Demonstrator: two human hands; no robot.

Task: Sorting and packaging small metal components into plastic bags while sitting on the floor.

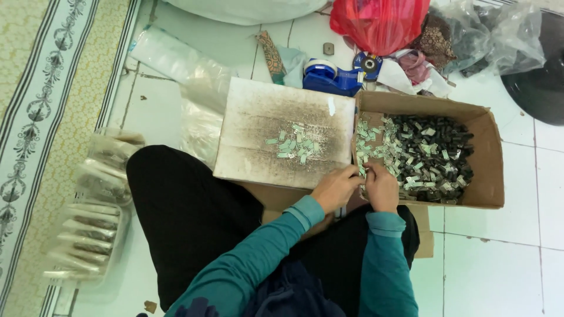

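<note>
Soft, even daylight fills the scene, brightest on the white floor tiles [493, 258] at the right, which look slightly washed out. Shadows are faint and diffuse, and the clear plastic bags [200, 76] carry mild glare. Focus is fair throughout, with slight wide-angle bending toward the edges.

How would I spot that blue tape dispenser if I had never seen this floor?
Start at the open cardboard box full of small dark and pale pieces, in front of the person's hands. Look just beyond its far left corner, on the white tiles below the red plastic bag. The tape dispenser lies there, the only solid blue thing among cloth and clear bags.
</note>
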